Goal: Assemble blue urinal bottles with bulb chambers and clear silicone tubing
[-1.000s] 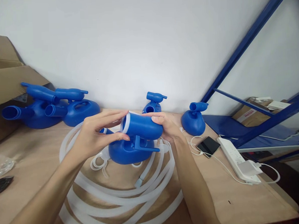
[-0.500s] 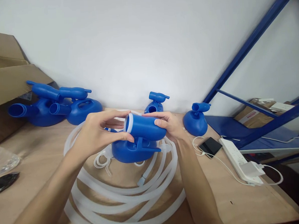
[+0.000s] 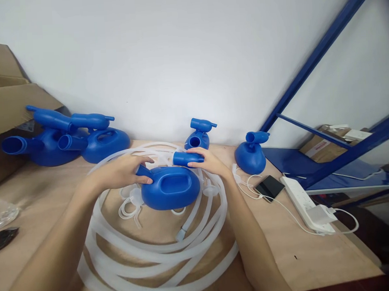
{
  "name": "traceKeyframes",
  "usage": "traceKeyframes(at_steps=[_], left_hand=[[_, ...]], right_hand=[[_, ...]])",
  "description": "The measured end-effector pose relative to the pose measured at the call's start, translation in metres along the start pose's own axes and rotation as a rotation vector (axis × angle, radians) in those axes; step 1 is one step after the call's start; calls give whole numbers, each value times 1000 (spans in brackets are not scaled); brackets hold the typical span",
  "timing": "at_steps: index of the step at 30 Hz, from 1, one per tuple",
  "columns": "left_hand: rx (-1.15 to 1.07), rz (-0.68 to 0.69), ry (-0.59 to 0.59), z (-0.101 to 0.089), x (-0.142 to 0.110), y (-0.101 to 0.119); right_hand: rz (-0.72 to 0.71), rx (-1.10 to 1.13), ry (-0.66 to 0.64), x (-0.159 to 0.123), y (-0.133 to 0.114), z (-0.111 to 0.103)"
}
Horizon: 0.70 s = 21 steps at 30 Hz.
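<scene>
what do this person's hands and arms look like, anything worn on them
The left hand and right hand are ungloved, with no ring visible. The left forearm and right forearm are bare as far as they show: no sleeve, watch, bracelet or marking visible.

The front bottle (image 3: 171,196) looked like smooth plastic with a satin sheen, as did the pipe (image 3: 180,159) and the 4 bottles (image 3: 116,146) at the back, while the coiled hose (image 3: 174,254) was translucent, finely ribbed plastic. The table top (image 3: 324,264) showed matt, grained wood, the large box (image 3: 6,105) dull cardboard. The bag (image 3: 0,210) was clear, shiny plastic, the phone screen (image 3: 269,187) dark and glossy, the power strip (image 3: 302,203) smooth plastic.
</scene>
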<state>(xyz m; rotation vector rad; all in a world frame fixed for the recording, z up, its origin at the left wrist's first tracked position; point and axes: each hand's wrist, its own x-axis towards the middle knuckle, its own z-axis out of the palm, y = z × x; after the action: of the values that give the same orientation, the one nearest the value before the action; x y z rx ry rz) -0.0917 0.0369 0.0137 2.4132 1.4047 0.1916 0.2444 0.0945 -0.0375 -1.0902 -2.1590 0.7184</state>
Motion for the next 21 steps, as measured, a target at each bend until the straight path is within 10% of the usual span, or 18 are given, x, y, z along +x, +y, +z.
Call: traceKeyframes(at_steps=[8,14,21], left_hand=[[-96,-9,137,-4,5,-14],[-88,27,76,0,8,-17],[-46,23,69,-1,9,-10]], right_hand=[[7,-215,-210,-25,-25,-33],[316,-704,-537,-63,-29,-20],[183,-452,-442,-77,-40,-47]])
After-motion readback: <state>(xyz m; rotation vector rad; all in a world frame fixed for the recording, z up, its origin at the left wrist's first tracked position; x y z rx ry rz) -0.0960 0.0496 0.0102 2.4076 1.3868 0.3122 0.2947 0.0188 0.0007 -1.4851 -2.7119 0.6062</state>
